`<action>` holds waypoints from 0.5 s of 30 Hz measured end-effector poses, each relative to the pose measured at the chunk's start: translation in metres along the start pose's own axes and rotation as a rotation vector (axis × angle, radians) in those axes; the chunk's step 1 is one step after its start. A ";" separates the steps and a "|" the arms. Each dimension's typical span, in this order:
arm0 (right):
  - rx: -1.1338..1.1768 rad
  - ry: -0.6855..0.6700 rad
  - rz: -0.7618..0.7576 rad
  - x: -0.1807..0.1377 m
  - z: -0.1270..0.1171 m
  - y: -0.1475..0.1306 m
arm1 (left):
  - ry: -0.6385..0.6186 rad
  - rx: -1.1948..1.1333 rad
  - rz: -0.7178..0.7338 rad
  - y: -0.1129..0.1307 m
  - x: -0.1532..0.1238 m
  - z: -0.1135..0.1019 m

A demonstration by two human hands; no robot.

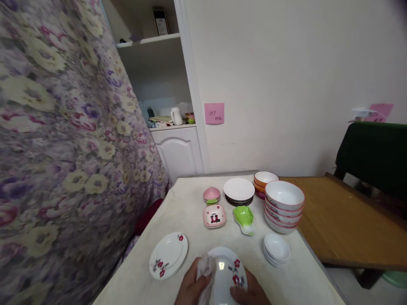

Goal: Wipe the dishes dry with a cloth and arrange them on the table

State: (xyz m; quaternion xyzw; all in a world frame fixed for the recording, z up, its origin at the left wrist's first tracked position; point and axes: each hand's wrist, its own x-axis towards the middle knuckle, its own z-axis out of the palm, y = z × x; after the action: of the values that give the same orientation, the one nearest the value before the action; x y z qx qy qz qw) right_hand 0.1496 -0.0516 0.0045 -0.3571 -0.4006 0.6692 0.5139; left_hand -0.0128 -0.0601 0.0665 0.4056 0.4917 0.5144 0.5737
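At the near edge of the table, a white oval plate point(222, 275) with red flowers is held tilted up. My right hand point(251, 290) grips its right rim, thumb on the face. My left hand point(192, 281) is closed on a crumpled white tissue or cloth point(206, 271), pressed against the plate's left side. To the left lies another flowered white plate point(169, 256), apart from both hands. A small stack of white dishes point(276, 249) stands to the right of my right hand. The lower parts of both hands run out of view.
Farther back are a pink square dish point(214, 216), a pink bowl point(211, 194), a green leaf-shaped dish point(244, 218), stacked plates point(239, 189), red-rimmed bowls point(284, 203) and orange bowls point(265, 180). A floral curtain point(79, 148) hangs left; a brown wooden table point(343, 220) adjoins right.
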 end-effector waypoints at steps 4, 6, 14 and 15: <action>-0.059 0.049 -0.030 0.003 0.000 -0.001 | 0.051 -0.071 -0.013 -0.009 0.002 0.004; -0.101 0.171 -0.070 0.003 0.003 0.002 | 0.188 -0.108 -0.024 -0.019 0.001 0.009; 0.004 -0.036 -0.054 0.004 0.000 -0.003 | -0.050 0.065 0.017 0.007 0.001 0.005; -0.008 -0.055 -0.051 0.005 -0.002 -0.004 | -0.080 0.083 0.014 0.010 0.002 0.004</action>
State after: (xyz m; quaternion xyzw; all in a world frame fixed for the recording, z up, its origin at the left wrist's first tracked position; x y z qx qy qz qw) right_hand 0.1515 -0.0463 0.0069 -0.3302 -0.4266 0.6638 0.5181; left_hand -0.0105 -0.0570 0.0769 0.4529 0.4863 0.4810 0.5719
